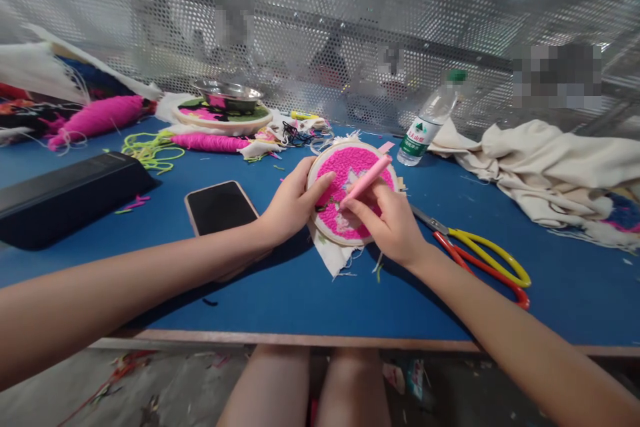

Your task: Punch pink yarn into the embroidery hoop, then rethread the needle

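My left hand [300, 203] grips the left rim of a round embroidery hoop [338, 237], its thumb lying over the front and its fingers behind. Bright pink looped yarn covers most of the cloth in the hoop, around a pale, whitish patch. In my right hand [395, 223] is a thick pink punch needle [369, 180], slanted up to the right, its lower end near the lower middle of the looped work. My fingers hide its tip. A loose cloth corner [331, 255] hangs below the hoop.
Red-and-yellow-handled scissors [487, 257] lie right of my right hand. A phone [220, 207] and a dark case [70, 197] are at left. Behind stand a water bottle [425, 123], another hoop [240, 125] bearing a metal bowl [240, 99], pink yarn [210, 142] and crumpled cloth [540, 167].
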Tool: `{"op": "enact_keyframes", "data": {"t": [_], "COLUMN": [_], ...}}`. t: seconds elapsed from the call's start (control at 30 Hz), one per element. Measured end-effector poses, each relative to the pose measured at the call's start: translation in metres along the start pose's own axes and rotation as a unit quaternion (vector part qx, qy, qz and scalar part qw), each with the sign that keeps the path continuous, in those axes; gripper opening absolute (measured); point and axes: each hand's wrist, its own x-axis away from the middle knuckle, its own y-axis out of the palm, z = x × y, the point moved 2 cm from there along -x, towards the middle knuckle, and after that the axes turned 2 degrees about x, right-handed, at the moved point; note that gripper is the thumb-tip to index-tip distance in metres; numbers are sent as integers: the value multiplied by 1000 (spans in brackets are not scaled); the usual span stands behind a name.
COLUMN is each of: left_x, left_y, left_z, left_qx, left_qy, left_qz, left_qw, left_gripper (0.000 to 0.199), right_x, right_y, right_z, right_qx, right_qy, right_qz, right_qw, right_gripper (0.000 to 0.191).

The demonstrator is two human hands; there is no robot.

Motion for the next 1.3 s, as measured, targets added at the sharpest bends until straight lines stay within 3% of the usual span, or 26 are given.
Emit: {"op": "enact_keyframes", "data": {"t": [0.8,1.07,1.3], "left_x": [-1,4,2], "left_y": [0,0,0], "left_z": [-2,7,4], "left_qx": [4,-2,-22], "left_qy": [-4,30,18], "left_qz": [-1,2,5], "left_qw": [1000,1000,1000], "left_gripper": [24,24,26], "right_x": [4,1,-3], "right_y": [-3,-8,-2], "right_z": [-2,-15,-9], "right_qx": [22,95,93], "right_qy": [-42,-130,-132], "right_qz": [27,24,-40], "right_qw": [999,987,986], "right_gripper": [16,9,8]}}
